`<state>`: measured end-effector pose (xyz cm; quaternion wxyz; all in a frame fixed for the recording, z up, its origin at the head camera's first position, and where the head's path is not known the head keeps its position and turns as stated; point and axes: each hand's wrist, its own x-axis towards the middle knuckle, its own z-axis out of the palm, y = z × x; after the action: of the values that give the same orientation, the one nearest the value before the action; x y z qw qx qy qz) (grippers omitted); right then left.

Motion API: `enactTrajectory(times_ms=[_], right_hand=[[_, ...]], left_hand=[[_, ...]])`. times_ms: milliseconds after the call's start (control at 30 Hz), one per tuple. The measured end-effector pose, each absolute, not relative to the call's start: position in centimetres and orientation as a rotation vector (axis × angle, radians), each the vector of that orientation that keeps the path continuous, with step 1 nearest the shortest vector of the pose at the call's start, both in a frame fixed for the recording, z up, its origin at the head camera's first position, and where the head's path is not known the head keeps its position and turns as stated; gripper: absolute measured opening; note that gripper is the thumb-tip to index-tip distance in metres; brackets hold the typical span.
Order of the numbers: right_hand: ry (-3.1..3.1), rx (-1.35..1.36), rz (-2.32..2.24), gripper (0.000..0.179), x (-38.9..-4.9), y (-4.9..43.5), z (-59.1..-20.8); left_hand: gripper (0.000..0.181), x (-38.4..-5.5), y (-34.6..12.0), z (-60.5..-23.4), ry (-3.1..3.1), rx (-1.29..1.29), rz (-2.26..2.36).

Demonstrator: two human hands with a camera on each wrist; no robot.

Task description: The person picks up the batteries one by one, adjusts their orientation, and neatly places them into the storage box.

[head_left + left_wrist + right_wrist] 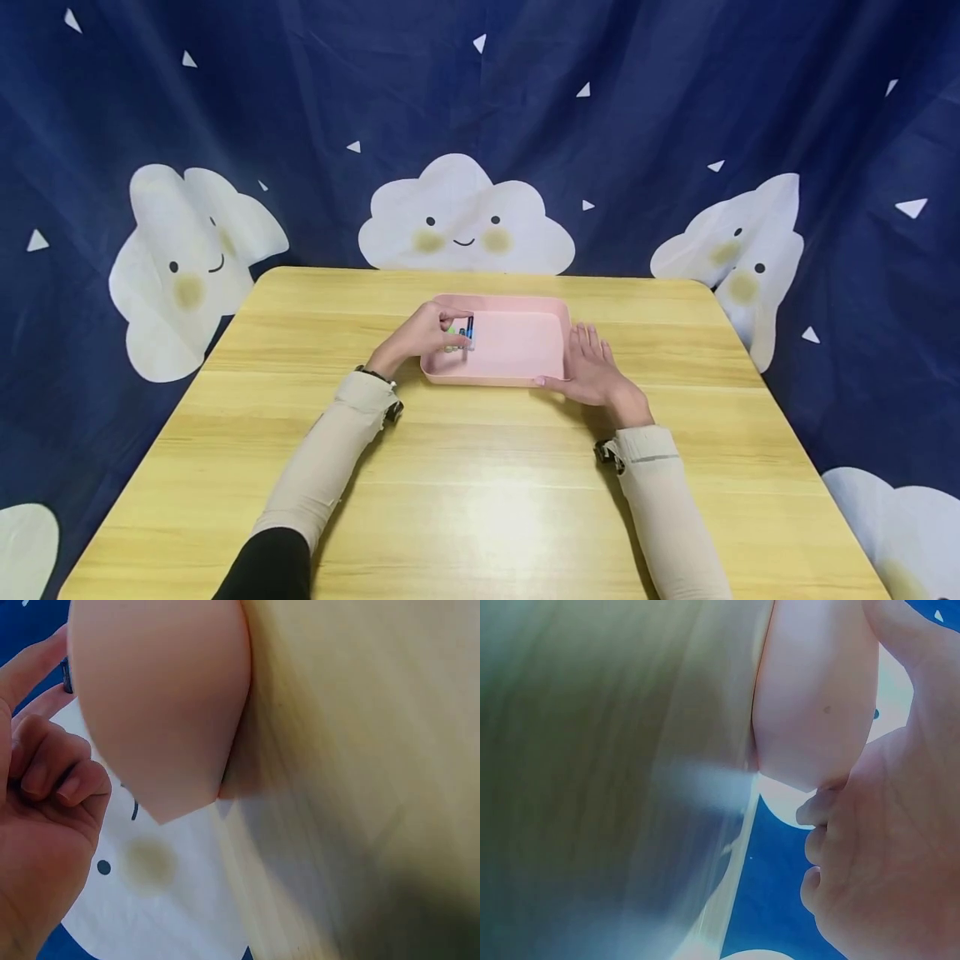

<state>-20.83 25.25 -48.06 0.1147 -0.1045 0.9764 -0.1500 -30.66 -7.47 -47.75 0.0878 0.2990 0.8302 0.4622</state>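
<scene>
A shallow pink tray [521, 343] stands on the wooden table. Over its left end my left hand [423, 331] reaches in, pinching a small dark-blue, partly clear object [470, 326] between thumb and index finger. Beside that object shows a bit of bright green [450, 331]; its exact kind is too small to tell. In the left wrist view, a dark end of the pinched object [67, 677] shows between the fingertips, and the other fingers are curled in. My right hand [592, 367] touches the tray's right end with straight fingers, thumb along the front corner.
The light wooden table [465, 483] extends around the tray on all sides. Behind it hangs a dark blue curtain [465, 100] printed with white clouds. Both wrists carry dark straps.
</scene>
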Motion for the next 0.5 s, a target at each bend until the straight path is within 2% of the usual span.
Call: enactTrajectory(times_ms=[500], right_hand=[[2.842, -0.294, -0.473, 0.124, -20.6, 25.2, -47.9]], left_hand=[[0.055, -31.1, -5.1, -49.0, 2.601, 0.887, 1.014]])
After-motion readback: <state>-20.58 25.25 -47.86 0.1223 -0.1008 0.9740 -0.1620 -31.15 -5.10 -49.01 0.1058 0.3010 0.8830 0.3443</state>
